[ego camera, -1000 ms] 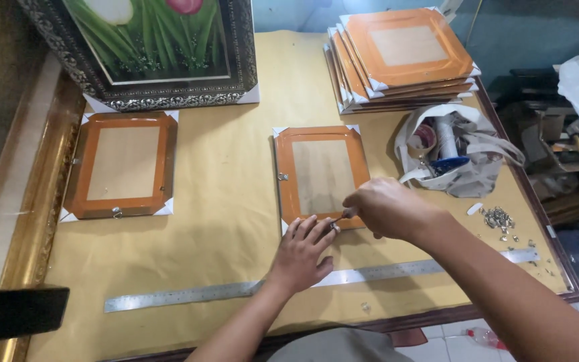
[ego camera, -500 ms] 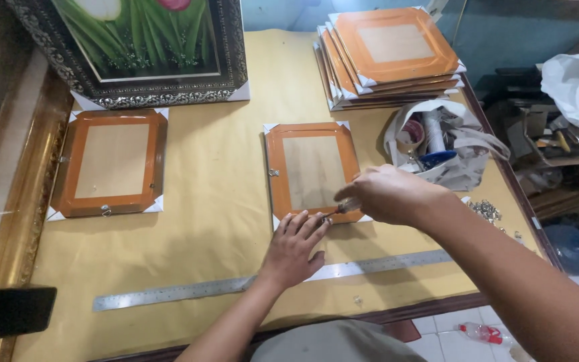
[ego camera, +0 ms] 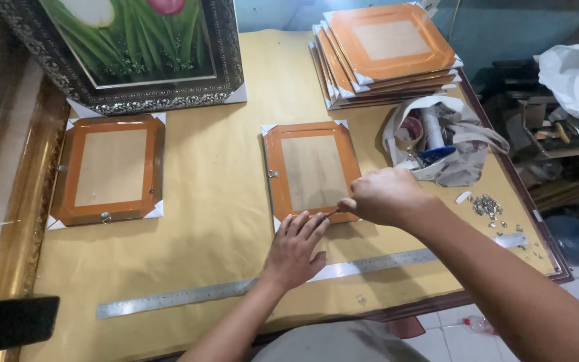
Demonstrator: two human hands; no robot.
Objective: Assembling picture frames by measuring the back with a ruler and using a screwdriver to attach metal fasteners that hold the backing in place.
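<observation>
Here, a tan-covered table (ego camera: 222,201) stood beside cluttered shelves; the orange frame (ego camera: 311,171) lay face down at its middle, long axis running away from the person; left hand (ego camera: 294,249) spread flat at the frame's near edge; right hand (ego camera: 384,196) pinched a thin tool there

Orange frame (ego camera: 311,171) flat, face-down

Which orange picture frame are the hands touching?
The middle orange frame, lying alone at the table's centre. Both hands meet at its bottom edge. The left frame and the stacked frames lie untouched.
</observation>
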